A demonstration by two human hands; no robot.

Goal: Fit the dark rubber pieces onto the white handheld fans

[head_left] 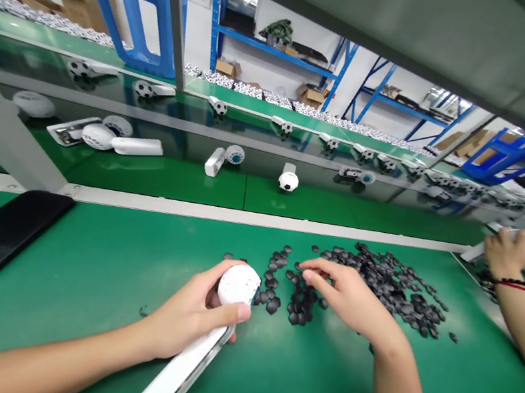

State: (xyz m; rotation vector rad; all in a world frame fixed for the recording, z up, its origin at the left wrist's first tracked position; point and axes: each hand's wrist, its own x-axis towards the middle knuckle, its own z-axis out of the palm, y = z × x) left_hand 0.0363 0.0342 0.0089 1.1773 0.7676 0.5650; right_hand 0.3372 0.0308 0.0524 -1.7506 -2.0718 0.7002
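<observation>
My left hand (201, 311) is wrapped around a white handheld device with a round, ball-like head (239, 284) and a long white handle (183, 372). The handle slants down toward the bottom of the view, and a dark seam runs along its side. My right hand (346, 296) reaches over a scatter of small black flat pieces (302, 302), its fingers stretched forward and slightly apart. One small black piece lies right at its fingertips. More of these pieces form a larger pile (389, 283) beyond and to the right of that hand.
A black phone-like slab (1, 235) lies at left on the green table (67, 325). Behind the raised rim, a green conveyor belt (174, 177) carries white devices, one with a football-patterned head (288, 181). At right, another person's hands (511, 254) hold a white device. A grey post (7, 117) stands left.
</observation>
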